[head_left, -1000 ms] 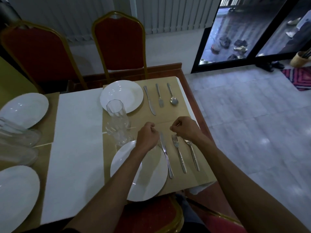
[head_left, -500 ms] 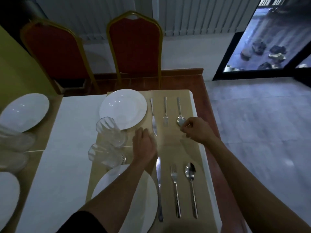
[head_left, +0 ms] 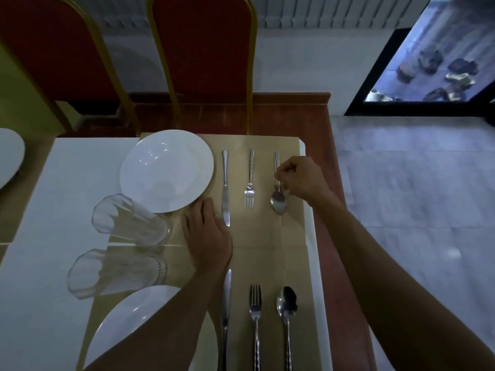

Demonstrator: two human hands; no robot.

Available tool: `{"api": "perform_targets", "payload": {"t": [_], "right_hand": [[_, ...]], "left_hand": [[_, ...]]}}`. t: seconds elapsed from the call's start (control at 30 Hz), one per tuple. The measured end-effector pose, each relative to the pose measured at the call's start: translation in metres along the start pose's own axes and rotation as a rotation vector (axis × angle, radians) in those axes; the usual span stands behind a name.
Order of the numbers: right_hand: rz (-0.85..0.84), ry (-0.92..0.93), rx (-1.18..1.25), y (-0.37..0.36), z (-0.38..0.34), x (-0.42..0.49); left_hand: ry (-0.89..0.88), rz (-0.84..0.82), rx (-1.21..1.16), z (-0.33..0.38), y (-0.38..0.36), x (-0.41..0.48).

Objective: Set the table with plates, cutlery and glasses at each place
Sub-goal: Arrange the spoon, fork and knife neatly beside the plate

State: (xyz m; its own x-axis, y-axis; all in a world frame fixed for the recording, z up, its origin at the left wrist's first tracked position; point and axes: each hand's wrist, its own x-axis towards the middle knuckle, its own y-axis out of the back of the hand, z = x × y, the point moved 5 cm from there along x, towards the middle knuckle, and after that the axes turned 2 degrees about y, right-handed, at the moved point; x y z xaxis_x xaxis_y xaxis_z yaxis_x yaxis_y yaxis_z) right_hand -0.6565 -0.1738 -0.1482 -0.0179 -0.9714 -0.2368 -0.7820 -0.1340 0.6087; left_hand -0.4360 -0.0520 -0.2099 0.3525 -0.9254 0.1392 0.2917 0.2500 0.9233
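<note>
Two settings, right end of table. At 12 o'clock: far plate [head_left: 166, 170], far knife [head_left: 225, 187] and far fork [head_left: 250, 180] laid; right hand [head_left: 300, 178] pinches the far spoon [head_left: 278, 195] by its handle, apparently aligning it. Left hand [head_left: 207, 234] rests flat on the placemat [head_left: 265, 231], grasping nothing. At 6 o'clock: near plate [head_left: 128, 325], near knife [head_left: 226, 317], near fork [head_left: 255, 325] and near spoon [head_left: 287, 314] laid. Two glasses [head_left: 128, 220] stand at 9 o'clock. Places further left are mostly out of view.

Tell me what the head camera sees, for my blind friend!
A person's right hand pinches the far spoon by its handle, while the left hand rests flat on the placemat beside the far knife. Near them are a white plate, a fork and a glass.
</note>
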Motion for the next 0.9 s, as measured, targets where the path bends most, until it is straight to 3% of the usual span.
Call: {"api": "perform_targets", "payload": {"t": [0.13, 0.3, 0.8, 0.9], "right_hand": [[0.036, -0.024, -0.168, 0.008, 0.014, 0.03], [-0.081, -0.112, -0.334, -0.01, 0.029, 0.056], [-0.076, -0.148, -0.376, -0.021, 0.031, 0.074], [-0.012, -0.097, -0.383, -0.02, 0.021, 0.077]], "left_hand": [[0.008, -0.011, 0.038, -0.003, -0.009, 0.004], [0.016, -0.012, 0.109, -0.006, -0.015, 0.004], [0.032, 0.071, 0.102, 0.002, -0.006, 0.006], [0.015, 0.084, 0.097, 0.003, -0.004, 0.006]]}}
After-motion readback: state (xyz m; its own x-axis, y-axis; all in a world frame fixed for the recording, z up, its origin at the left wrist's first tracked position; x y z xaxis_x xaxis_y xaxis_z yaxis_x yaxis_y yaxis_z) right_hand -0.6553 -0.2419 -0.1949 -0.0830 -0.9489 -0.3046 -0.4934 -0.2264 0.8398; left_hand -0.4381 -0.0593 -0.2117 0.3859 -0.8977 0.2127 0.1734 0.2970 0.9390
